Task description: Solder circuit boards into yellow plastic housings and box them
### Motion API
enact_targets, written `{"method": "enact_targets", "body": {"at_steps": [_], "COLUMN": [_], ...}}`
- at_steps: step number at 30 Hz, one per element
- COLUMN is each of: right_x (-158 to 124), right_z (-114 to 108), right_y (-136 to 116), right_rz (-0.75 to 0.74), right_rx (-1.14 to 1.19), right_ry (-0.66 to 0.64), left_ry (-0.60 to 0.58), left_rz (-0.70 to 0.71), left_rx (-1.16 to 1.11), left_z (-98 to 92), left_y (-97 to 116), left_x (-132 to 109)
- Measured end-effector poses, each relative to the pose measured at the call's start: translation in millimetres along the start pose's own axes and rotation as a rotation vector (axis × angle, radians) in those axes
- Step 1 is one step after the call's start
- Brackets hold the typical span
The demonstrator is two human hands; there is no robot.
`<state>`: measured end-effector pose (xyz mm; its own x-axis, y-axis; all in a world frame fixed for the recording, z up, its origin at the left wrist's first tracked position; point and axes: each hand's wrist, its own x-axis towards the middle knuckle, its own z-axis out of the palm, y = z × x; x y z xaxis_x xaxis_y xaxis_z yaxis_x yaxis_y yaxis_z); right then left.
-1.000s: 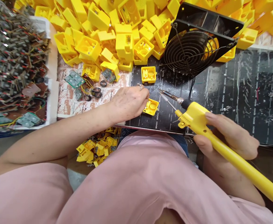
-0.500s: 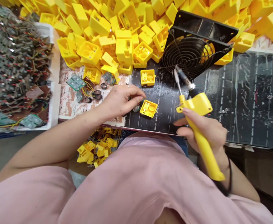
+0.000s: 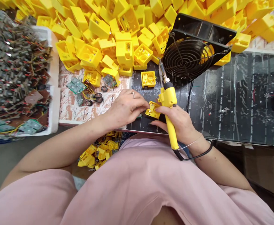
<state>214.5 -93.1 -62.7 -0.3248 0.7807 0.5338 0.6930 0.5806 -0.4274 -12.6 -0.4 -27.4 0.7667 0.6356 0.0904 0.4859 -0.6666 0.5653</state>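
My left hand point(image 3: 125, 107) is curled at the near edge of the black mat point(image 3: 233, 97), its fingertips pinching a small yellow plastic housing point(image 3: 152, 110). My right hand point(image 3: 179, 123) grips the yellow soldering iron point(image 3: 168, 106) with its metal tip pointing away from me toward the fan, and its fingers also touch the housing from the right. A second yellow housing point(image 3: 148, 78) lies open side up on the mat just beyond.
A black fan point(image 3: 190, 53) leans at the back of the mat. A big heap of yellow housings point(image 3: 109, 34) fills the far side. A white tray of wired circuit boards point(image 3: 15, 68) sits left. Loose boards and rings point(image 3: 90, 90) lie on printed paper. More yellow parts point(image 3: 99, 150) lie below the table edge.
My right hand swung the soldering iron in from the right and brought it upright over the housing. Both hands have closed together on the small yellow housing.
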Motion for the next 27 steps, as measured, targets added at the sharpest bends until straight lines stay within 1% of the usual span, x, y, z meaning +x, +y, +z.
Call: {"method": "enact_targets", "body": {"at_steps": [3,5,9,12,15,18,20,23,25,27], "right_x": [4,8,11,10,10,11,13,11,5,-5], "right_z": [0,3,9,12,13,15,15,5,-14,-40], "right_y": [-3,-5,-7,-8,-9,-10,-10,-11,-13,-16], "right_rz": [0.035,0.069,0.061,0.064,0.085,0.080,0.075,0.054,0.039,0.056], "right_rx": [0.097,0.108,0.071,0.084,0.133,0.164,0.158,0.111,0.080,0.041], "right_ry": [0.068,0.109,0.107,0.100,0.092,0.125,0.144,0.147,0.128,0.084], "left_ry": [0.065,0.113,0.164,0.157,0.126,0.077,0.044,0.030,0.027,0.023], "left_rz": [-0.019,-0.009,0.090,0.103,0.025,-0.068,-0.105,-0.116,-0.091,-0.058], "left_rx": [0.034,0.057,0.115,0.136,0.083,-0.027,-0.111,-0.165,-0.100,0.022], "left_z": [6.2,9.8,13.3,14.0,13.3,11.1,9.4,7.6,7.1,7.3], "left_y": [3,5,6,7,9,9,7,4,3,4], "left_x": [-3,-5,-8,-10,-11,-10,-9,-7,-7,-7]}}
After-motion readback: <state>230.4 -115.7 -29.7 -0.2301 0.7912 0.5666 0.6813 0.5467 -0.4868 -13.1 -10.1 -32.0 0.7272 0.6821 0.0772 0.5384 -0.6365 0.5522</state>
